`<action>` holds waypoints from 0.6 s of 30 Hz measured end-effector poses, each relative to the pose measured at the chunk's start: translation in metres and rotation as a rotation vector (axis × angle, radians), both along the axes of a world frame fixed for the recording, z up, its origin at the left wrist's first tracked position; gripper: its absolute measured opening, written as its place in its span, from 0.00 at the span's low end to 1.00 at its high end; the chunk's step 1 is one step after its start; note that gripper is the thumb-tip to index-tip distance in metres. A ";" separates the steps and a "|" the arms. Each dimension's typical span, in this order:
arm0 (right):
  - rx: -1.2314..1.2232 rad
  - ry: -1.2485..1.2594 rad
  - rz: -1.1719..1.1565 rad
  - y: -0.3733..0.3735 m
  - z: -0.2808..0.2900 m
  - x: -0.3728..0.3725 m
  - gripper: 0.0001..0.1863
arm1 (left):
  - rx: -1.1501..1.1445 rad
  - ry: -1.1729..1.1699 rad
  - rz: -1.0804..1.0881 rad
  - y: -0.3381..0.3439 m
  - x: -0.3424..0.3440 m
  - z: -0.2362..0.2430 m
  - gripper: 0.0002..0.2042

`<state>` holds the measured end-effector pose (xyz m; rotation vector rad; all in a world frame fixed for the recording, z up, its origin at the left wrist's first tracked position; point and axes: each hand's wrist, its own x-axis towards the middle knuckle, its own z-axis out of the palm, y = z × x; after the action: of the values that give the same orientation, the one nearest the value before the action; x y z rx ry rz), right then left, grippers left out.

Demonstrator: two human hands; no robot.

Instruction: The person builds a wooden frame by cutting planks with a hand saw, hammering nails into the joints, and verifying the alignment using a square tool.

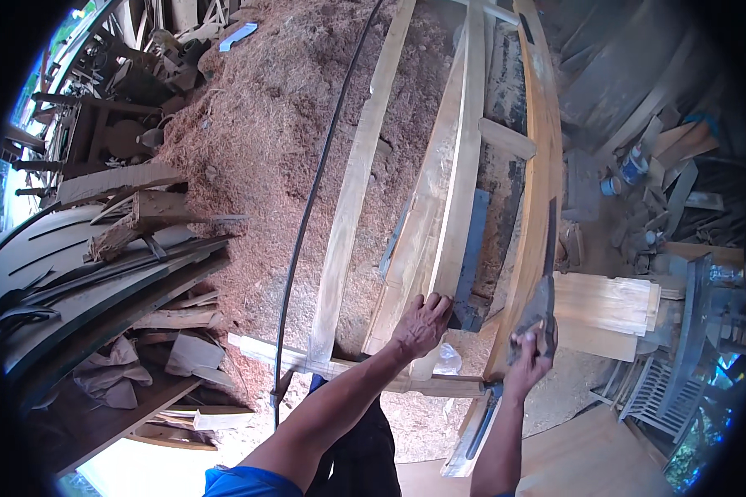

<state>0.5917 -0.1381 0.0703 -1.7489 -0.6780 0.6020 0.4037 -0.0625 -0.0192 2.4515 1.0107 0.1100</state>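
My left hand (425,325) is closed over the near end of a long, pale wooden plank (460,190), fingers curled at its edge. A second plank (414,248) lies just left of it, and a narrow blue-grey strip (474,240) runs along its right side. My right hand (532,356) grips a grey, wedge-shaped thing (540,308) against the side of a long yellowish beam (540,124); its exact kind is unclear. Across the near ends lies a wooden crosspiece (389,374), and a short wooden block (507,138) bridges the gap farther off.
A large heap of reddish wood shavings (240,149) spreads to the left, crossed by a black cable (313,190) and another plank (360,166). Stacked boards (601,302) lie at right, near a white slatted rack (659,398). Scrap wood (153,211) crowds the far left.
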 end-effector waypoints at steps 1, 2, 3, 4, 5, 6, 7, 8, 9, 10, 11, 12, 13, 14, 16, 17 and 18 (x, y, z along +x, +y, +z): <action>0.064 -0.020 -0.036 -0.008 0.017 -0.013 0.21 | 0.014 -0.005 0.003 -0.001 0.000 0.000 0.22; 0.123 -0.033 -0.068 -0.018 0.029 -0.022 0.18 | -0.004 0.003 0.020 -0.001 0.001 0.001 0.22; 0.099 -0.019 -0.049 -0.029 0.038 -0.028 0.18 | 0.008 0.008 0.018 -0.001 0.005 0.003 0.23; 0.171 -0.059 -0.034 -0.041 0.045 -0.037 0.18 | 0.018 0.022 0.014 -0.002 0.003 0.004 0.23; 0.243 -0.094 -0.019 -0.050 0.053 -0.047 0.18 | -0.008 0.050 0.029 -0.002 0.001 0.006 0.23; 0.163 -0.233 0.033 -0.056 0.066 -0.059 0.22 | 0.121 0.059 0.043 0.000 0.001 0.013 0.23; 0.144 -0.212 0.045 -0.059 0.083 -0.074 0.22 | 0.254 0.062 0.053 -0.001 -0.002 0.019 0.24; 0.139 -0.133 0.133 -0.063 0.103 -0.091 0.25 | 0.197 0.021 0.075 -0.007 -0.007 0.035 0.25; 0.151 -0.065 0.223 -0.064 0.114 -0.104 0.27 | 0.191 0.023 0.081 -0.007 -0.013 0.052 0.25; 0.081 -0.051 0.256 -0.078 0.121 -0.109 0.30 | -0.144 0.049 0.009 -0.018 -0.024 0.073 0.24; -0.142 -0.044 0.372 -0.083 0.141 -0.115 0.30 | -0.482 0.090 -0.063 -0.027 -0.044 0.100 0.23; -0.238 -0.066 0.467 -0.084 0.151 -0.120 0.31 | -0.662 0.167 -0.088 -0.025 -0.065 0.134 0.21; -0.341 -0.075 0.562 -0.088 0.165 -0.127 0.31 | -0.850 0.256 -0.111 -0.029 -0.098 0.168 0.19; -0.398 0.003 0.622 -0.086 0.183 -0.139 0.31 | -0.936 0.218 -0.036 -0.034 -0.138 0.187 0.15; -0.450 0.065 0.704 -0.091 0.199 -0.154 0.32 | -0.906 0.272 0.265 -0.032 -0.206 0.203 0.11; -0.363 0.025 0.789 -0.085 0.205 -0.164 0.32 | -0.833 0.258 0.389 -0.034 -0.249 0.194 0.11; -0.374 0.015 0.860 -0.080 0.209 -0.175 0.32 | -0.698 0.277 0.508 -0.038 -0.287 0.182 0.10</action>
<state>0.4170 -0.2177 0.2789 -1.7339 -1.3905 1.3931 0.1164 -0.1003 0.1625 1.5736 1.4718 -0.3666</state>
